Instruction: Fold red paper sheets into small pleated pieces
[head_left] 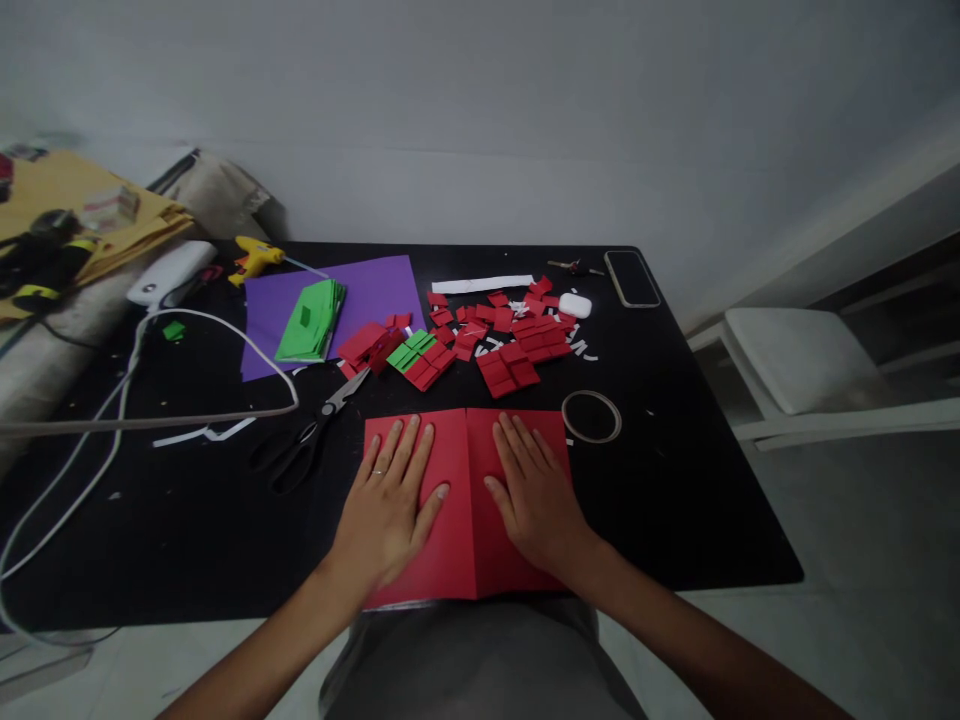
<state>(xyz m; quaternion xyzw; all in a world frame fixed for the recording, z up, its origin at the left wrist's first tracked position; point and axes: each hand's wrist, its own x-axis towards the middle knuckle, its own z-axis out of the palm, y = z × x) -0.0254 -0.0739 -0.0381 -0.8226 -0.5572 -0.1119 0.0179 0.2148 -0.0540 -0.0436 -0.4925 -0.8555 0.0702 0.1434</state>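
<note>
A red sheet of paper (450, 560) with a crease down its middle lies unfolded at the table's front edge. My left hand (390, 500) rests flat on its left half, fingers spread, a ring on one finger. On the right half my right hand (536, 495) is also laid flat, fingers stretched away from me. Neither hand grips anything. Just beyond the sheet are folded red paper pieces (508, 370) and a green-and-red folded piece (421, 360). Black-handled scissors (311, 435) lie left of my left hand, blades partly apart.
A purple sheet (382, 290) bears a green paper stack (311, 320), with a yellow glue gun (256, 258) behind. White cables (217, 416) cross the table's left side. A tape ring (592, 417) and a phone (631, 279) lie right. A white chair (787, 360) stands beyond the right edge.
</note>
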